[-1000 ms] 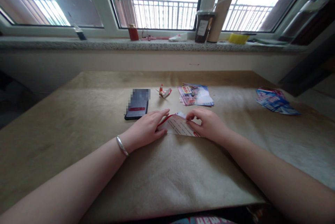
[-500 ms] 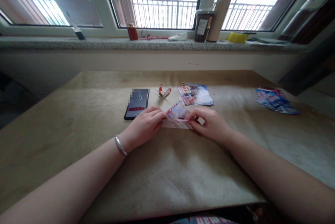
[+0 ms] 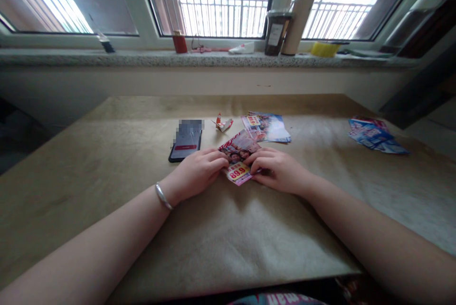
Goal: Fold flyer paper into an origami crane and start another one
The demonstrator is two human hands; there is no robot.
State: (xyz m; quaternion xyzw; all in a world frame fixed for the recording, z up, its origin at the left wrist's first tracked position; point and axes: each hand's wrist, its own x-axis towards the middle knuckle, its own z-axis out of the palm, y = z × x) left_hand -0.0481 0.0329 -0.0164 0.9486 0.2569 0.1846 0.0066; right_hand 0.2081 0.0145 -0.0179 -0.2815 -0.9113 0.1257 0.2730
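Note:
A small colourful printed paper sheet (image 3: 239, 157) lies on the brown table (image 3: 107, 167), printed side up with a yellow price tag showing. My left hand (image 3: 194, 172), with a silver bangle on the wrist, pinches the sheet's left edge with curled fingers. My right hand (image 3: 280, 171) holds the sheet's right side, fingers pressed down on it. Both hands touch the sheet at the table's middle.
A black phone (image 3: 185, 141) lies just left of the hands. A small folded paper piece (image 3: 223, 123) and a stack of flyers (image 3: 266, 127) lie behind. More flyers (image 3: 374, 135) sit at the right. The window sill (image 3: 142, 59) carries jars and bottles.
The sheet was turned over between the hands: its pale back showed a second ago, then it stood on edge, and its coloured printed face is up now.

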